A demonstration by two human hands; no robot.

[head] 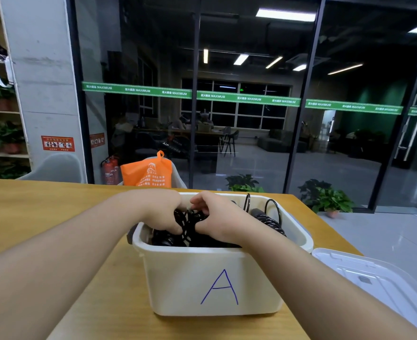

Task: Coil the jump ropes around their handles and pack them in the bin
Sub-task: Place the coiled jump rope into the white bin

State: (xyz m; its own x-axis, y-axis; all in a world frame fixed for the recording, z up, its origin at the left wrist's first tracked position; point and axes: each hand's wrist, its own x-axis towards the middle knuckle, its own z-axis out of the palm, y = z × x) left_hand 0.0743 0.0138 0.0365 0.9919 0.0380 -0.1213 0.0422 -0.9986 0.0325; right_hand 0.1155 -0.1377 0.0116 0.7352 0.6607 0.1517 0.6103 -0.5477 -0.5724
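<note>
Both hands held a coiled jump rope over the bin.
The left hand [163, 214] and right hand [217, 217], close together, gripped the black rope bundle [189, 222] just above the white bin [212, 278] on the tabletop [31, 207]. Advisable: keep coils pinched tight, seat the bundle beside those already inside.

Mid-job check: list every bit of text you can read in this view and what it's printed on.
"A", hand-drawn in blue on the front of the white bin.
"MAXIMUM", repeated along the green strip on the glass wall; the characters before each word are too blurred to read.
"AIR POWER", partly legible, on dark equipment behind the glass.
Orange bag: white print, unreadable.
Red sign on the pillar: too small to read.
</note>
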